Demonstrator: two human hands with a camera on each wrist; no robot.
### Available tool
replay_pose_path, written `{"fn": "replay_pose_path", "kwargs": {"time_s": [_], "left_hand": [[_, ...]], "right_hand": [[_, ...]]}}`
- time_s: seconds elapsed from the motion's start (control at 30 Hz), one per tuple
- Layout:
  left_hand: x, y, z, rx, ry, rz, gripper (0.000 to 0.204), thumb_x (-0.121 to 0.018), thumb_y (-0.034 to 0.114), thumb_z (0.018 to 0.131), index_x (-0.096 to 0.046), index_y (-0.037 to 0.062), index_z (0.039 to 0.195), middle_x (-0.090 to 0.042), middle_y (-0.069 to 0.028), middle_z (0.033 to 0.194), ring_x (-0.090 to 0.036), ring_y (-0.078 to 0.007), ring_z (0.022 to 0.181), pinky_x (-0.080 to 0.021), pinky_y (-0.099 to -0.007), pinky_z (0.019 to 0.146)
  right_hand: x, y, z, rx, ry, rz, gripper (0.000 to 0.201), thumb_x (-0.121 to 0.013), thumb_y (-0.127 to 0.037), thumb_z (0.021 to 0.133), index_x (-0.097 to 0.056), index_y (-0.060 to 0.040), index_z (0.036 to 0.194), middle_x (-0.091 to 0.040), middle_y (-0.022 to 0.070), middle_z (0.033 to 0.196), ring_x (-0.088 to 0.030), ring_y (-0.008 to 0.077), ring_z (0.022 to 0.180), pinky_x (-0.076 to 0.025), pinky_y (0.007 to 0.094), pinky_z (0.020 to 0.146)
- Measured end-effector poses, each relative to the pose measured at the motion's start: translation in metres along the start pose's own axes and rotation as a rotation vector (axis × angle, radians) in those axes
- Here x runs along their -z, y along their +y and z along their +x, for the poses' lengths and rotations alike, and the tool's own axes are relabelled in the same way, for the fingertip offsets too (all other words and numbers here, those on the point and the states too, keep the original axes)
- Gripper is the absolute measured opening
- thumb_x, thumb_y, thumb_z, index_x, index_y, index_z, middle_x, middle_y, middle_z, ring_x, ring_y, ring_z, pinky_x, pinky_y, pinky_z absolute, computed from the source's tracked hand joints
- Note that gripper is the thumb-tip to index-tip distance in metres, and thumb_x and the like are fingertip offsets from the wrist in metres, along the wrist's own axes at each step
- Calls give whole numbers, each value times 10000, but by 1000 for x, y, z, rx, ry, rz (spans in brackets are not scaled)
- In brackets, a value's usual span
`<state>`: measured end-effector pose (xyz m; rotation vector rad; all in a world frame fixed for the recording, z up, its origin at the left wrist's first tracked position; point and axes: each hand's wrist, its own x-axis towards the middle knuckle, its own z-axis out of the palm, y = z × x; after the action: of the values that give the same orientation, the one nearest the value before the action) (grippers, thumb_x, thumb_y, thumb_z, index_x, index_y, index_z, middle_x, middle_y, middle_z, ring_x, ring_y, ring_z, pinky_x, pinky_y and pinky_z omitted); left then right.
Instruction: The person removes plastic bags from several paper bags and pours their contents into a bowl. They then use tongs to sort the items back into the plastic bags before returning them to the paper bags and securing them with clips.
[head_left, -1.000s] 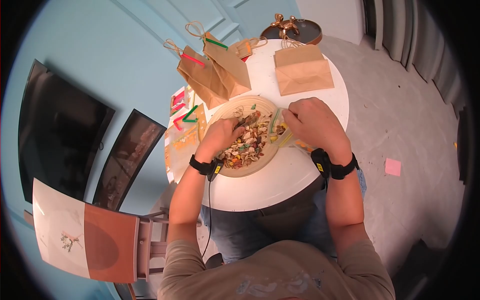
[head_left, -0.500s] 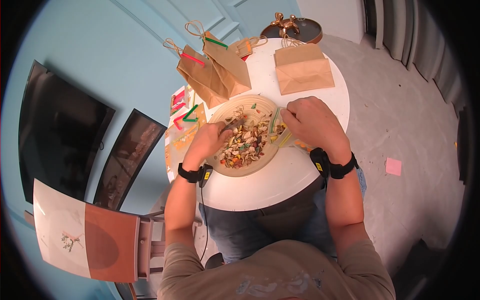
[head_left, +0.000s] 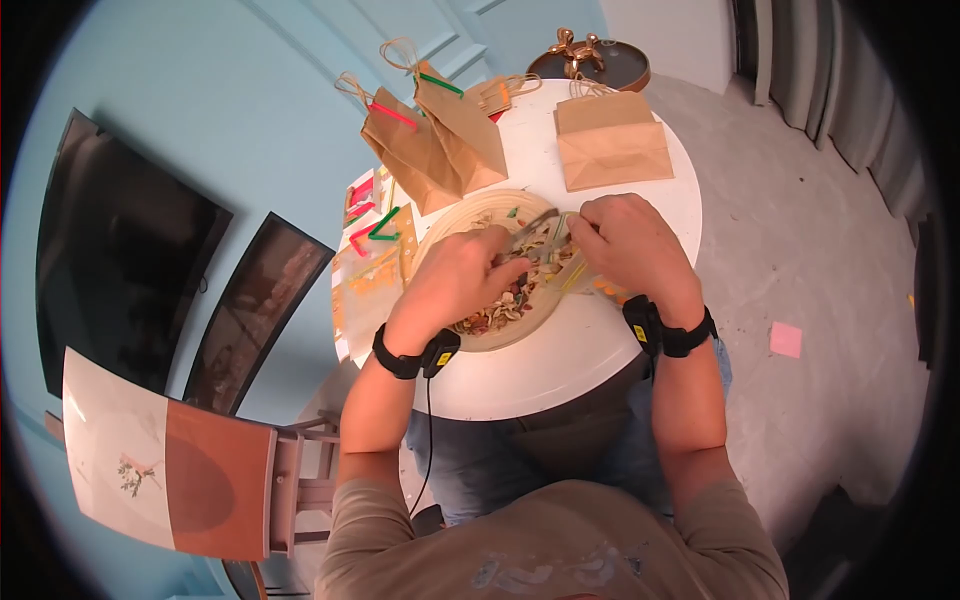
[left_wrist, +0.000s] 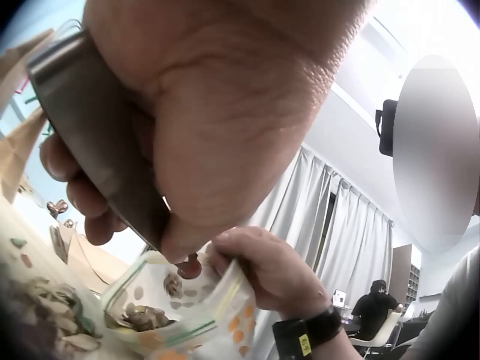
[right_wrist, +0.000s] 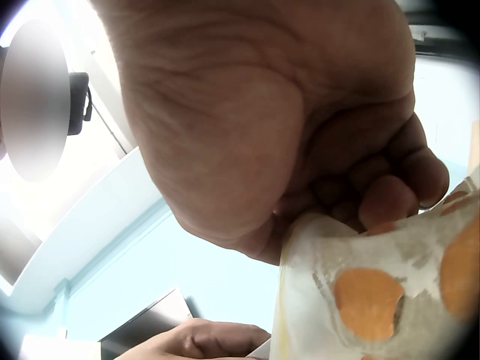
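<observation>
A wide pale bowl (head_left: 455, 215) of mixed nuts and dried bits (head_left: 500, 310) sits on the round white table (head_left: 560, 370). My left hand (head_left: 465, 275) grips a grey metal scoop (head_left: 530, 228) by its handle (left_wrist: 97, 150), its tip at the mouth of a clear zip bag (head_left: 565, 265). My right hand (head_left: 625, 245) pinches the bag's rim and holds it open over the bowl's right edge. The bag (left_wrist: 172, 307) has orange dots (right_wrist: 371, 292), and some of the mix lies inside it. My right hand's fingers (right_wrist: 382, 199) curl on the plastic.
Brown paper bags stand at the table's far side, two tilted on the left (head_left: 440, 150) and one flat on the right (head_left: 612, 150). A gold balloon-dog figure (head_left: 580, 45) sits on a dark tray. Loose coloured sheets (head_left: 365, 250) lie left of the bowl. A chair (head_left: 290, 470) stands lower left.
My left hand scooped at the bowl's left side, then carried the scoop right across the bowl to the bag's mouth. The right hand kept the bag open in place.
</observation>
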<state>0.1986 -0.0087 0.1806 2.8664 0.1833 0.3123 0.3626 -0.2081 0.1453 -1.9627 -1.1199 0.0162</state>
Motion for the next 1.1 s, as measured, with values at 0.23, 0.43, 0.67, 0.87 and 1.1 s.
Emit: {"fn": "replay_pose_path", "kwargs": {"time_s": [0.23,0.43,0.67,0.87,1.1], "left_hand": [[-3,-70,-18,329,-132,173,446,-808,410,988,-758,-32,979,-764,-272,877,-750,-479,871,-577,-543,783],[-27,-111,-32,360,-116,238,465,-820,440,966,-798,-23,986,-766,-292,884,-762,-481,892,-600,-551,826],[2,-57,-56,238,155,242,541,-876,362,945,-747,-47,1275,-749,-297,1146,-730,-471,1106,-583,-520,936],[5,40,-70,29,269,0,582,-882,243,958,-683,7,1451,-768,-211,1098,-746,-395,1016,-590,-480,904],[-53,59,-32,-11,242,-232,421,-876,259,973,-715,32,1288,-734,-151,950,-713,-337,814,-574,-449,735]], "right_hand": [[5,6,-3,43,86,-11,350,-649,-213,1036,-755,59,843,-720,274,850,-711,471,833,-555,554,821],[26,-4,-14,205,436,289,348,-679,-185,1046,-678,68,808,-694,259,820,-676,464,779,-517,552,729],[31,11,-16,14,290,-47,339,-689,-185,1023,-675,79,811,-698,270,839,-682,462,789,-537,532,727],[28,9,-14,-8,197,-68,322,-698,-189,1018,-714,69,826,-702,272,842,-685,465,788,-542,530,737],[26,-8,-16,43,143,69,342,-702,-212,1041,-705,69,847,-688,261,823,-673,465,768,-532,519,724]]}}
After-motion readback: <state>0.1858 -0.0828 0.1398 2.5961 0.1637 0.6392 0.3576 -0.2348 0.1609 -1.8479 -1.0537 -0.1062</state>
